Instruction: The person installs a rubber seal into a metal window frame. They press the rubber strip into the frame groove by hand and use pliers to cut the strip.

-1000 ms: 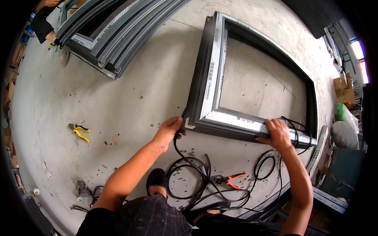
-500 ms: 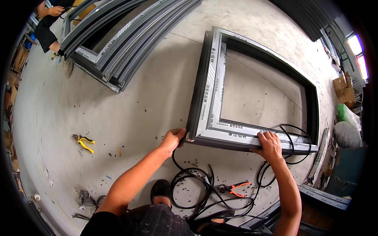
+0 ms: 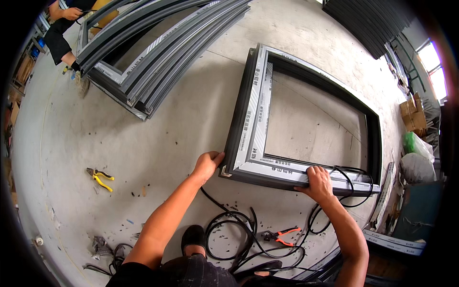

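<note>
A dark grey rectangular window frame [image 3: 248,115], partly covered in white printed protective film, lies in front of me with bare floor showing through its opening. My left hand [image 3: 208,165] has its fingers closed at the near left corner, thumb side against the frame's edge. Over the near rail lies my right hand [image 3: 319,184], fingers on top and thumb along the front side, gripping it. A long black rubber-like strip [image 3: 209,195] runs down from beside my left hand into loose coils on the floor. More of this strip loops over the near right corner.
Yellow-handled pliers [image 3: 101,180] lie at left; orange-handled cutters [image 3: 282,236] rest among the coils by my feet. Stacked frames [image 3: 162,71] stand at the far left, beside another person's hand [image 3: 72,13]. Cardboard boxes [image 3: 414,115] and plastic bags [image 3: 418,167] line the right side.
The whole view has shifted slightly, so the window frame sits a little lower in it. Both hands remain at about the same spots on the frame.
</note>
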The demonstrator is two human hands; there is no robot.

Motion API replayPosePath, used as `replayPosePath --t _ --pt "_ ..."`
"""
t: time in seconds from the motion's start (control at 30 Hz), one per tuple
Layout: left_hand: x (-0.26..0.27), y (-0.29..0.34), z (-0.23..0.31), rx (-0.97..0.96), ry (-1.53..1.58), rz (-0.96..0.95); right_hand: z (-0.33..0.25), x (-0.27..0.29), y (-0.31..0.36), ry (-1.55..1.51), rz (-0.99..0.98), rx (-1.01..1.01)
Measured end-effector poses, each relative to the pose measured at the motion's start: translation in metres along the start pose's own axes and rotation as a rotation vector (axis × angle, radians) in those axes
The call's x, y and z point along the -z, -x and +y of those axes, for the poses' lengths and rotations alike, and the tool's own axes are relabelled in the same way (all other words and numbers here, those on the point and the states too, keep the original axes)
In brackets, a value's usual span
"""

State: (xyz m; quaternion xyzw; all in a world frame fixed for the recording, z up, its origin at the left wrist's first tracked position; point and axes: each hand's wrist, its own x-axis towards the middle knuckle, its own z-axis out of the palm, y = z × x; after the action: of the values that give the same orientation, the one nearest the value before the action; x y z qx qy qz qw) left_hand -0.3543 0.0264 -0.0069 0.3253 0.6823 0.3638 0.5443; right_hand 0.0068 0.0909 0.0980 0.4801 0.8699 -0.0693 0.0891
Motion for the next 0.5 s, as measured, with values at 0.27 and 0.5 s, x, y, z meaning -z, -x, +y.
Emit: replayPosePath --t 0.27,0.5 --pt "0.002 -0.006 -0.031 -0.137 -0.273 0.067 -0.031 -0.003 -0.072 -0.657 0.004 -0.055" --pt "-0.012 0.018 -0.032 -0.019 -0.325 0.093 -0.068 -0.030 -0.089 -0.379 -0.340 -0.173"
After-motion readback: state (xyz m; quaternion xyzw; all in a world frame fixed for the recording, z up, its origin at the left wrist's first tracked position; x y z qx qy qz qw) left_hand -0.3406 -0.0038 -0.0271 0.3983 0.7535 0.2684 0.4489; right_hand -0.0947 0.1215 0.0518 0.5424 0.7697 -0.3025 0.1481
